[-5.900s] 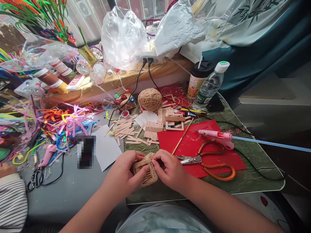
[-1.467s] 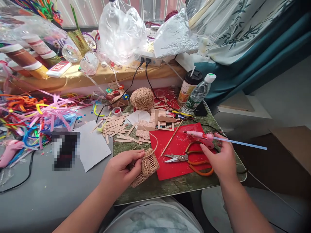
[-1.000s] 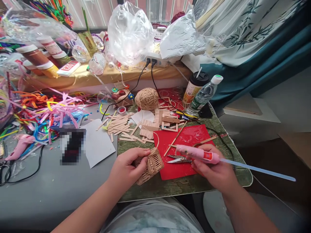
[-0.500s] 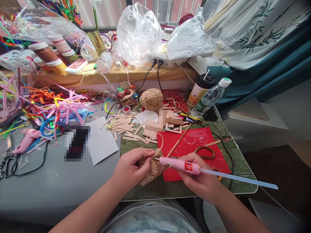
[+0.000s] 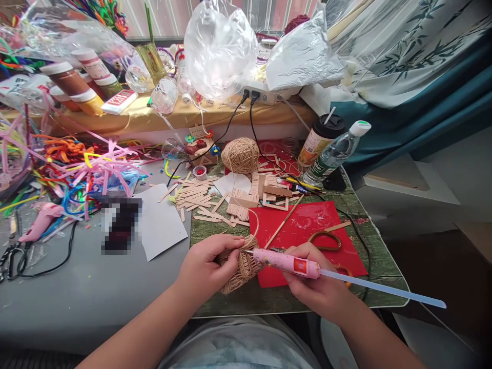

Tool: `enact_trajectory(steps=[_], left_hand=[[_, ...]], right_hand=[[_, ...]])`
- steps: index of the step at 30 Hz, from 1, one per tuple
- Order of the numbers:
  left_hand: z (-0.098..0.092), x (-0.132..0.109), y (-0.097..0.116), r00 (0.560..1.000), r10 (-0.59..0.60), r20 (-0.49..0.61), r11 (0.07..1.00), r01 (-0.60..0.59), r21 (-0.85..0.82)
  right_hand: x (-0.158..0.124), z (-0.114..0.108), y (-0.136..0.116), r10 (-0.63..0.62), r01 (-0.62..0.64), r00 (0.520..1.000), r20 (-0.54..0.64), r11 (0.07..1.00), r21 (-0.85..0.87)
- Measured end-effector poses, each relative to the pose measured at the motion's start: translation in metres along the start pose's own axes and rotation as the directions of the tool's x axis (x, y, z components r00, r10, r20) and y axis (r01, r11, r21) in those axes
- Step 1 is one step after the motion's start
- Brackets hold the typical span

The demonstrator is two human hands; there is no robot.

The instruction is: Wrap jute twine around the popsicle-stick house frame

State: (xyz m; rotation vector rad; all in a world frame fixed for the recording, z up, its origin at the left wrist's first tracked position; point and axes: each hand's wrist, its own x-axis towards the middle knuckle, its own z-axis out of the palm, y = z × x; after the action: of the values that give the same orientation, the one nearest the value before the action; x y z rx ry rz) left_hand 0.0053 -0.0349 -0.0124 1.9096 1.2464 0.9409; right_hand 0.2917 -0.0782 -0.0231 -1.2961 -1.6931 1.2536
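My left hand [image 5: 203, 266] is closed around a small twine-wrapped house-shaped model [image 5: 242, 265] near the table's front edge. My right hand [image 5: 317, 284] grips a pink hot glue gun [image 5: 286, 261] with a long clear glue stick [image 5: 384, 289] sticking out to the right. The gun's nozzle touches the top of the twine model. A strand of twine runs up from the model toward the ball of twine [image 5: 240, 155].
A red mat [image 5: 307, 225] carries orange-handled scissors [image 5: 325, 241], partly behind my right hand. Popsicle sticks [image 5: 200, 197], a cup [image 5: 321, 138], a water bottle [image 5: 336, 154], a second pink glue gun [image 5: 40, 220], coloured pipe cleaners [image 5: 77, 169], white paper [image 5: 159, 225] and power cords lie around.
My right hand picked up the glue gun from the red mat and brought its nozzle left onto the twine model. My left hand kept hold of the model.
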Motion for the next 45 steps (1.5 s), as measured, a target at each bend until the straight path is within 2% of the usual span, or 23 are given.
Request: enact_trajectory(steps=[15, 25, 31, 37, 39, 41, 43, 45], left_hand=[[0.000, 0.003, 0.004, 1.000, 0.003, -0.009, 1.000, -0.003, 0.006], [-0.001, 0.001, 0.001, 1.000, 0.000, -0.011, 1.000, 0.000, 0.002], [0.000, 0.000, 0.000, 1.000, 0.011, -0.004, 1.000, -0.011, -0.005], [0.000, 0.002, 0.001, 1.000, 0.021, -0.008, 1.000, -0.020, 0.008], [0.000, 0.002, 0.001, 1.000, 0.022, -0.012, 1.000, -0.022, 0.012], [0.000, 0.001, 0.001, 1.000, 0.019, -0.018, 1.000, -0.019, 0.017], [0.000, 0.000, 0.000, 1.000, 0.015, -0.016, 1.000, -0.015, 0.016], [0.000, -0.002, -0.002, 1.000, 0.009, -0.011, 1.000, -0.009, 0.010]], right_hand=[[0.001, 0.003, 0.007, -0.052, 0.050, 0.998, -0.045, 0.998, -0.046], [0.001, 0.004, 0.007, -0.017, 0.016, 0.997, -0.075, 1.000, -0.016], [0.001, 0.004, 0.014, -0.038, 0.036, 0.995, -0.089, 0.999, -0.023], [-0.001, 0.004, 0.009, -0.044, 0.041, 0.996, -0.084, 0.999, -0.030], [0.001, -0.005, 0.013, -0.035, 0.032, 0.990, -0.134, 0.999, -0.028], [0.005, -0.024, 0.024, -0.013, -0.003, 0.970, -0.241, 0.998, -0.063], [0.011, -0.052, 0.043, -0.002, -0.075, 0.910, -0.415, 0.983, -0.170], [0.019, -0.080, 0.064, 0.041, -0.212, 0.849, -0.527, 0.940, -0.268]])
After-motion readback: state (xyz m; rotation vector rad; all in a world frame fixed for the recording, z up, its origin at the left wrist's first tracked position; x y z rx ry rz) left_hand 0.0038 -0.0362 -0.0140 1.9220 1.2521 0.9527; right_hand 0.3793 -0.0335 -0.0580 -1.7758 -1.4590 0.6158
